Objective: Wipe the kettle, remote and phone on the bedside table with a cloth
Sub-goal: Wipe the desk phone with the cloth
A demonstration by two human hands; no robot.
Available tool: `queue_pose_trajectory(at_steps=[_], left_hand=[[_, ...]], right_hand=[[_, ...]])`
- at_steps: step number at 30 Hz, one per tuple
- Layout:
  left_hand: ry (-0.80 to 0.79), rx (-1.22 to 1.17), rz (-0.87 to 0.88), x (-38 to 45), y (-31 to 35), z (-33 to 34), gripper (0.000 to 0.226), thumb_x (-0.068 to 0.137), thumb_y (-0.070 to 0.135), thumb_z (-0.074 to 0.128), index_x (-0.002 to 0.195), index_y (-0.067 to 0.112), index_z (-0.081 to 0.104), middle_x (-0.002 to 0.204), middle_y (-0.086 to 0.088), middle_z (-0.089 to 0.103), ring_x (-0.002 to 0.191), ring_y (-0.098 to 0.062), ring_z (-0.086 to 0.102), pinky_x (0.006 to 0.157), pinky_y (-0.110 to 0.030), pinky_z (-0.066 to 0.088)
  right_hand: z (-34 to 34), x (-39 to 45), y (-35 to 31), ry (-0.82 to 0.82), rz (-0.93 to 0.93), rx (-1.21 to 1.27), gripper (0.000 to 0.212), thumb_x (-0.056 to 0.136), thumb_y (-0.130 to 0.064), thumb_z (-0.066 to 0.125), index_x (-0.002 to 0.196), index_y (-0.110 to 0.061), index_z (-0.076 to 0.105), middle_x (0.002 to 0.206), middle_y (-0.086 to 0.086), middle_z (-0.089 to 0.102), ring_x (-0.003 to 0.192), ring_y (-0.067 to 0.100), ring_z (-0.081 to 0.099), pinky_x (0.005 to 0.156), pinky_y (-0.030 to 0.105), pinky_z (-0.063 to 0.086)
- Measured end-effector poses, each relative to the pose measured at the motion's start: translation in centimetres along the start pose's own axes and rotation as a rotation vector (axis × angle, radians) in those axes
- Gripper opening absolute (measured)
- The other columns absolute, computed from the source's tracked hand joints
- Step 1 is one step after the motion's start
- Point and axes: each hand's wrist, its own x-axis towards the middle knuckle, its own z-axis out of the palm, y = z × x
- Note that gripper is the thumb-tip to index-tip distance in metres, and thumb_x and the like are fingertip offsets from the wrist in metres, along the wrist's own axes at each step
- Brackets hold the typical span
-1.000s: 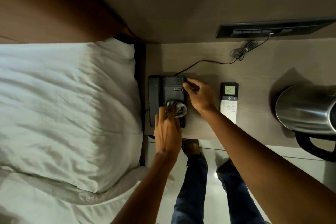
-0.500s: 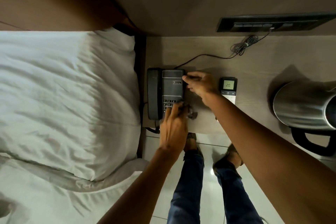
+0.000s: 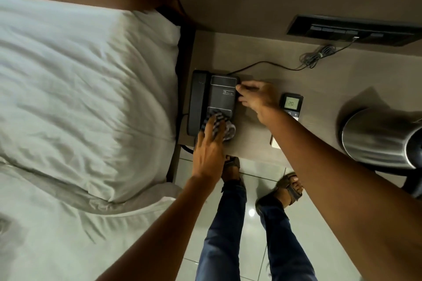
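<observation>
A dark desk phone sits at the left end of the bedside table, its handset on the left side. My left hand presses a striped cloth onto the phone's keypad. My right hand grips the phone's right edge and steadies it. To the right lies a remote with a lit display reading 20; my right forearm covers its lower part. A steel kettle stands at the far right with a dark handle at the table's front edge.
A bed with a white pillow borders the table on the left. A phone cord coils toward a dark wall panel. My legs and sandalled feet stand on glossy floor tiles below the table's front edge.
My left hand slid the cloth from the phone's lower right corner back up onto the keypad. My right hand stayed on the phone's right edge.
</observation>
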Motion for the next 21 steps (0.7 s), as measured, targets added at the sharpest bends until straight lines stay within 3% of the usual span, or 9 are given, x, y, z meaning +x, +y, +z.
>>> queue_pose_trajectory(at_steps=[3, 5, 7, 10, 12, 16, 19, 21], left_hand=[[-0.033, -0.065, -0.02, -1.1, -0.3, -0.2, 0.066, 0.095, -0.002, 0.058, 0.154, 0.025, 0.047, 0.162, -0.01, 0.035, 0.133, -0.031, 0.05, 0.106, -0.047, 0.055], [0.065, -0.08, -0.012, 0.9, 0.5, -1.5, 0.057, 0.095, -0.001, 0.058, 0.147, 0.022, 0.055, 0.153, -0.013, 0.045, 0.123, -0.032, 0.054, 0.097, -0.046, 0.059], [0.187, -0.045, 0.011, 4.2, 2.0, -2.9, 0.061, 0.095, 0.002, 0.053, 0.153, 0.02, 0.049, 0.153, -0.016, 0.045, 0.122, -0.034, 0.054, 0.095, -0.042, 0.06], [0.18, 0.016, -0.001, 8.2, 3.5, -3.7, 0.064, 0.099, 0.01, 0.05, 0.161, 0.021, 0.037, 0.162, -0.017, 0.036, 0.13, -0.041, 0.05, 0.101, -0.051, 0.057], [0.122, 0.065, -0.031, 8.3, 3.5, -3.0, 0.067, 0.1, 0.01, 0.06, 0.161, 0.021, 0.035, 0.165, -0.016, 0.031, 0.138, -0.043, 0.046, 0.106, -0.058, 0.054], [0.071, 0.05, -0.064, 3.1, 1.5, -0.3, 0.078, 0.097, 0.006, 0.066, 0.164, 0.023, 0.03, 0.169, -0.013, 0.026, 0.146, -0.039, 0.043, 0.11, -0.056, 0.054], [0.007, 0.035, -0.091, -1.2, -0.4, 1.6, 0.079, 0.097, 0.001, 0.063, 0.165, 0.021, 0.028, 0.169, -0.013, 0.025, 0.146, -0.037, 0.043, 0.11, -0.05, 0.055], [-0.028, 0.014, -0.104, -3.0, -1.0, 2.0, 0.073, 0.098, 0.001, 0.061, 0.163, 0.02, 0.035, 0.166, -0.012, 0.029, 0.141, -0.034, 0.047, 0.106, -0.045, 0.057]], right_hand=[[0.0, -0.2, 0.1, -0.009, 0.0, 0.004, 0.04, 0.102, -0.011, 0.069, 0.139, 0.002, 0.063, 0.132, 0.03, 0.07, 0.119, 0.049, 0.07, 0.099, 0.046, 0.057], [0.0, -0.2, 0.2, 0.0, -0.02, -0.011, 0.039, 0.101, -0.013, 0.07, 0.138, 0.0, 0.065, 0.131, 0.028, 0.071, 0.109, 0.04, 0.073, 0.086, 0.036, 0.061], [-0.1, -0.1, 0.3, 0.018, -0.045, -0.028, 0.041, 0.101, -0.013, 0.071, 0.139, 0.0, 0.065, 0.134, 0.024, 0.071, 0.106, 0.03, 0.072, 0.078, 0.022, 0.061], [0.0, 0.0, 0.4, 0.022, 0.0, -0.01, 0.049, 0.103, -0.012, 0.067, 0.149, -0.002, 0.053, 0.139, 0.022, 0.067, 0.118, 0.036, 0.072, 0.096, 0.037, 0.061], [0.0, 0.0, 0.5, 0.018, -0.012, -0.032, 0.043, 0.103, -0.012, 0.066, 0.145, -0.005, 0.059, 0.136, 0.019, 0.069, 0.12, 0.037, 0.072, 0.101, 0.042, 0.06], [0.1, -0.4, 0.2, 0.019, -0.033, -0.024, 0.036, 0.102, -0.014, 0.07, 0.134, 0.0, 0.067, 0.131, 0.025, 0.072, 0.118, 0.044, 0.071, 0.105, 0.052, 0.057], [0.2, -0.6, 0.2, 0.008, -0.019, 0.001, 0.036, 0.102, -0.012, 0.068, 0.135, 0.004, 0.065, 0.131, 0.034, 0.069, 0.11, 0.048, 0.071, 0.097, 0.051, 0.058], [0.2, -0.4, 0.5, 0.008, -0.029, 0.022, 0.035, 0.102, -0.011, 0.068, 0.133, 0.006, 0.065, 0.131, 0.036, 0.068, 0.109, 0.05, 0.071, 0.075, 0.041, 0.059]])
